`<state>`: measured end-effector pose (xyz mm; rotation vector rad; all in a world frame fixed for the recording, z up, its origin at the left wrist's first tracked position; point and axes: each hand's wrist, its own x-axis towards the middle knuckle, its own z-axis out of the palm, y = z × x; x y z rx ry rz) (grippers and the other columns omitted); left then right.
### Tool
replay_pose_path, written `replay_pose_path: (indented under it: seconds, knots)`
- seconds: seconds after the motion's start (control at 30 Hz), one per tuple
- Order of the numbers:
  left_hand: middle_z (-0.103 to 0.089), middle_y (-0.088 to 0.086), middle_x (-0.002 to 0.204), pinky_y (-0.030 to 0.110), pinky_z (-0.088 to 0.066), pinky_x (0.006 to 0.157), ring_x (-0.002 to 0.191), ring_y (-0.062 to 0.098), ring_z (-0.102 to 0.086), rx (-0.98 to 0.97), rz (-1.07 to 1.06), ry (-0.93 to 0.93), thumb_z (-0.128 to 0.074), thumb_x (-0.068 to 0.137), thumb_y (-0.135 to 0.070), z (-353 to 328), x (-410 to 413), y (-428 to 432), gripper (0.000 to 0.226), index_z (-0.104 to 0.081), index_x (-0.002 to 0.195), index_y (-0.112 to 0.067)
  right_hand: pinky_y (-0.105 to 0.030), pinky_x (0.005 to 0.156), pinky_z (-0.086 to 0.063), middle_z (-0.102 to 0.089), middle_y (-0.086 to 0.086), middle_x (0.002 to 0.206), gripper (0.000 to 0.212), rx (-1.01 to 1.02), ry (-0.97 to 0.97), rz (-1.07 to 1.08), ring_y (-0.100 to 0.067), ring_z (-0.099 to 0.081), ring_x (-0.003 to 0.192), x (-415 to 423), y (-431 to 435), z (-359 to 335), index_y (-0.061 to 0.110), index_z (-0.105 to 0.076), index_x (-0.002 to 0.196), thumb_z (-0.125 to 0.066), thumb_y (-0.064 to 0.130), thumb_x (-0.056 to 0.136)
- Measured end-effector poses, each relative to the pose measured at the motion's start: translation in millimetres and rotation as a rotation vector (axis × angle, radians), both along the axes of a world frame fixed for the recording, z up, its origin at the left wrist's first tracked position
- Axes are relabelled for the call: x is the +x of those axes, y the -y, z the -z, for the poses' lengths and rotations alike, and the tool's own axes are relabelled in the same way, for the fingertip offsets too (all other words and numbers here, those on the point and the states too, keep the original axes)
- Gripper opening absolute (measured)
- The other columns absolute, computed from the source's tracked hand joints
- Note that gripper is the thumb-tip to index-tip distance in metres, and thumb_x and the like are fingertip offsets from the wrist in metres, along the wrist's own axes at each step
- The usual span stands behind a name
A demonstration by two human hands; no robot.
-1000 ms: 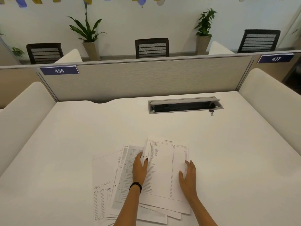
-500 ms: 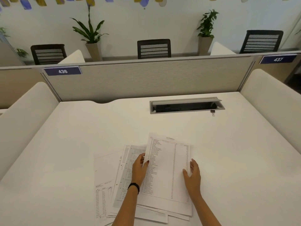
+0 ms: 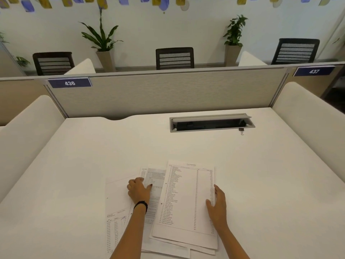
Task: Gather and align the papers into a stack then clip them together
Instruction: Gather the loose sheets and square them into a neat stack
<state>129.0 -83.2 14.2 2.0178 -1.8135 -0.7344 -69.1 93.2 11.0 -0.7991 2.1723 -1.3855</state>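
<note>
Several printed papers (image 3: 186,202) lie fanned out and overlapping on the white desk (image 3: 74,156) near its front edge. The top sheet, a printed list, lies to the right of the others. My left hand (image 3: 139,189) rests flat on the lower sheets to the left, fingertips at the edge of a grey-printed page. My right hand (image 3: 217,204) lies open against the right edge of the top sheet. A small black binder clip (image 3: 241,130) sits far off, by the right end of the cable tray.
A grey cable tray (image 3: 211,123) with its lid open is set into the desk at the back. A beige partition (image 3: 164,94) closes the far side, with white side panels left and right. Chairs and potted plants stand beyond.
My left hand has let go of the top sheet's left edge and shifted left onto the lower papers. The top sheet has slid slightly right. The camera view tilted a little.
</note>
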Motion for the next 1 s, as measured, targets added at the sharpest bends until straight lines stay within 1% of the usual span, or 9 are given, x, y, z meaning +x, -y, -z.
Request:
replay_pose_path:
  seconds: [0.17,0.3,0.4,0.5,0.6,0.73,0.8,0.9,1.0]
  knots:
    - [-0.055,0.014,0.110,0.043,-0.041,0.084,0.105,0.031,-0.049,-0.064,0.015,-0.085,-0.073,0.075,-0.018,0,-3,-1,0.040,-0.052,0.109,-0.010,-0.028,0.103,-0.030,-0.044,-0.016,0.134,0.059,0.004,0.000,0.005,-0.028,-0.042,0.124,1,0,0,0.001,-0.036,0.133,-0.057,-0.008,0.079]
    - [-0.064,0.010,0.103,0.044,-0.053,0.077,0.086,0.027,-0.061,-0.041,0.057,-0.326,-0.063,0.084,-0.017,3,-6,-7,0.032,-0.046,0.111,-0.016,-0.030,0.103,-0.031,-0.043,-0.017,0.134,0.058,-0.005,0.005,0.009,-0.029,-0.042,0.124,2,0,-1,0.002,-0.036,0.133,-0.057,-0.008,0.079]
    - [-0.063,0.007,0.098,0.028,-0.050,0.061,0.076,0.020,-0.060,0.010,0.126,-0.465,-0.053,0.091,-0.019,-4,-13,-15,0.031,-0.044,0.120,-0.016,-0.029,0.103,-0.030,-0.043,-0.017,0.135,0.057,0.003,-0.002,0.014,-0.029,-0.041,0.125,3,0,-1,0.002,-0.036,0.133,-0.056,-0.008,0.080]
    - [-0.059,0.002,0.092,0.020,-0.041,0.057,0.072,0.011,-0.056,0.050,0.186,-0.515,-0.051,0.093,-0.021,-7,-22,-21,0.035,-0.043,0.126,-0.015,-0.030,0.105,-0.029,-0.043,-0.016,0.136,0.056,0.017,-0.005,0.010,-0.029,-0.041,0.126,5,1,-1,0.002,-0.036,0.133,-0.055,-0.007,0.081]
    - [-0.059,0.005,0.103,0.020,-0.044,0.064,0.081,0.014,-0.057,0.112,0.199,-0.566,-0.051,0.093,-0.023,-9,-31,-26,0.039,-0.041,0.129,-0.017,-0.028,0.105,-0.027,-0.042,-0.016,0.137,0.055,0.030,-0.005,-0.007,-0.028,-0.040,0.127,8,3,-1,0.002,-0.035,0.133,-0.053,-0.006,0.082]
    - [-0.053,0.002,0.125,0.027,-0.043,0.094,0.109,0.016,-0.051,0.166,0.224,-0.638,-0.055,0.090,-0.016,-12,-39,-33,0.046,-0.039,0.134,-0.015,-0.024,0.104,-0.025,-0.041,-0.015,0.138,0.053,0.042,-0.004,-0.045,-0.027,-0.039,0.128,13,4,-3,0.002,-0.036,0.133,-0.053,-0.005,0.083]
    - [-0.054,0.003,0.125,0.026,-0.041,0.094,0.109,0.014,-0.050,0.164,0.207,-0.673,-0.055,0.090,-0.009,-15,-41,-34,0.045,-0.041,0.132,-0.014,-0.026,0.105,-0.027,-0.041,-0.014,0.137,0.053,0.043,0.007,-0.048,-0.028,-0.039,0.128,12,5,-2,0.003,-0.036,0.133,-0.052,-0.005,0.083]
    - [-0.050,-0.001,0.124,0.027,-0.038,0.098,0.114,0.013,-0.044,0.159,0.210,-0.709,-0.055,0.090,-0.009,-22,-42,-32,0.044,-0.042,0.131,-0.015,-0.038,0.109,-0.033,-0.041,-0.013,0.137,0.054,0.009,0.071,-0.031,-0.029,-0.041,0.128,8,4,-2,0.007,-0.035,0.135,-0.051,-0.004,0.085]
    - [-0.054,0.005,0.125,0.034,-0.048,0.096,0.114,0.019,-0.052,0.150,0.225,-0.760,-0.056,0.090,-0.013,-29,-44,-27,0.041,-0.043,0.128,-0.023,-0.039,0.108,-0.034,-0.039,-0.014,0.141,0.055,-0.019,0.189,0.036,-0.029,-0.039,0.129,3,7,-7,0.010,-0.033,0.137,-0.050,-0.004,0.086]
